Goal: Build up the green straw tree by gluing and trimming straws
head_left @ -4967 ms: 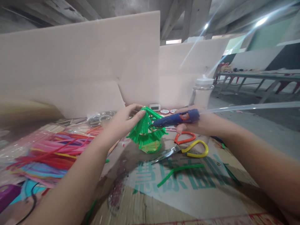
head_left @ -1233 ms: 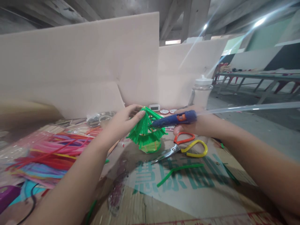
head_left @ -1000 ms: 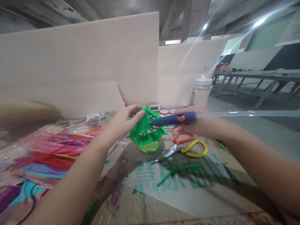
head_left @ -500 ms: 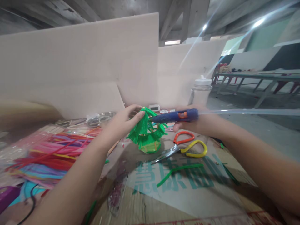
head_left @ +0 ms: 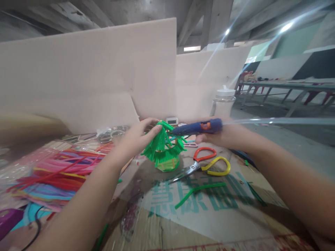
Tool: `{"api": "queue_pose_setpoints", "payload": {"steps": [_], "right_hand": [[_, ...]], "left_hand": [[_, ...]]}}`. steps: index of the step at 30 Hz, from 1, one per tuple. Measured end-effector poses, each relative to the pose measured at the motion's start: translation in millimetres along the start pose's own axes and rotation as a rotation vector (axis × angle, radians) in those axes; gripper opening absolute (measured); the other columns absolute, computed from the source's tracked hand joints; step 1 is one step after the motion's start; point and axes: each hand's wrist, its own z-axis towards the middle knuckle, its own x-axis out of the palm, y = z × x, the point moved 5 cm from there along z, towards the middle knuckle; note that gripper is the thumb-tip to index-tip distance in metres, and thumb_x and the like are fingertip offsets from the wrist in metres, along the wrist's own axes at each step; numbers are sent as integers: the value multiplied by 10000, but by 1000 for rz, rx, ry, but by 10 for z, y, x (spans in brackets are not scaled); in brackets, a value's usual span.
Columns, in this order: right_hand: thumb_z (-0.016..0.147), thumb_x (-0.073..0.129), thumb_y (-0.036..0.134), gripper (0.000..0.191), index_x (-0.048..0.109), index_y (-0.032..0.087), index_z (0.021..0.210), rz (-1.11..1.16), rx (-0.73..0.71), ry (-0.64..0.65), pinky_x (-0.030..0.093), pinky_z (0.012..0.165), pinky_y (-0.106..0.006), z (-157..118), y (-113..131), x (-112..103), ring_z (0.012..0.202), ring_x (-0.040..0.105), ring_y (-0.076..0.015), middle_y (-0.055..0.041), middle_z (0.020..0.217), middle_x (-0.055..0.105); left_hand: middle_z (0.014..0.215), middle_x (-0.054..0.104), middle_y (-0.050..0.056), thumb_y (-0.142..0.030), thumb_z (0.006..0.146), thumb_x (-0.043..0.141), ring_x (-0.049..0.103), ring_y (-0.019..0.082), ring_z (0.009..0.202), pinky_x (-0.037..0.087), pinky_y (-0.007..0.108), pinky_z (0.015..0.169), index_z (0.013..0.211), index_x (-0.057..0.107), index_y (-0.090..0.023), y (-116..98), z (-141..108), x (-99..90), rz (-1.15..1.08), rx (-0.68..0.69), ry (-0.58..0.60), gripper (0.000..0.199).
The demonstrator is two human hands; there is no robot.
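Note:
My left hand (head_left: 148,134) pinches the upper left of a green tree-like craft (head_left: 167,153), made of layered pipe cleaner pieces on a paler green base. My right hand (head_left: 213,136) is wrapped round a blue glue gun (head_left: 197,127) with an orange part and a long clear glue stick (head_left: 261,120) out of its back. The nozzle points left at the craft's upper right side; I cannot tell whether it touches. Below my right hand lie scissors (head_left: 201,165) with one red and one yellow handle. A bent green pipe cleaner (head_left: 199,190) lies nearer to me.
Bundles of coloured pipe cleaners (head_left: 65,170) in clear plastic lie on the left, with a purple device (head_left: 10,221) and black cable in front. Behind stand a tape roll (head_left: 117,133), a small white display (head_left: 172,121), a clear bottle (head_left: 224,103) and pale boards (head_left: 91,69).
The glue gun has shifted very slightly right, with its nozzle still by the craft. My left hand and the craft have barely moved.

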Motion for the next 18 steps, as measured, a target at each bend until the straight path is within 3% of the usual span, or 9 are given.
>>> {"api": "queue_pose_setpoints", "payload": {"steps": [4, 7, 10, 13, 18], "right_hand": [[816, 670, 462, 250, 614, 220, 787, 156, -25, -70, 421, 515, -272, 35, -42, -130, 571, 563, -145, 5, 628, 644], [901, 574, 434, 239, 615, 201, 872, 244, -60, -140, 483, 602, -290, 124, -256, -163, 647, 602, -152, -26, 722, 696], [920, 549, 482, 335, 684, 175, 903, 172, 64, -53, 503, 662, -295, 272, -620, -22, 713, 627, -155, -63, 849, 737], [855, 653, 531, 395, 732, 171, 995, 18, 430, -18, 491, 656, -277, 413, -1069, 167, 787, 648, -180, -56, 891, 750], [910, 653, 420, 368, 690, 115, 1112, -32, 494, 74, 536, 787, -303, 669, -1410, 595, 933, 660, -204, -97, 1048, 721]], "left_hand": [[1221, 693, 80, -578, 931, 502, 662, 263, 1062, 522, 396, 922, 1220, 630, -220, -25, -4, -7, -6, 2, 10, 477], [1212, 698, 78, -590, 925, 500, 663, 268, 1058, 524, 392, 913, 1215, 632, -221, -23, 2, -8, -9, 4, 14, 488], [1226, 693, 75, -610, 921, 498, 658, 270, 1069, 520, 393, 913, 1221, 630, -229, -10, 9, -5, 8, 13, 11, 503], [1244, 687, 78, -622, 922, 486, 652, 277, 1090, 520, 391, 912, 1216, 632, -230, -9, 8, -4, 22, 29, 5, 511], [1217, 694, 82, -633, 921, 481, 662, 282, 1068, 526, 393, 901, 1212, 633, -220, -17, -2, -7, 12, 34, 2, 528]]}}
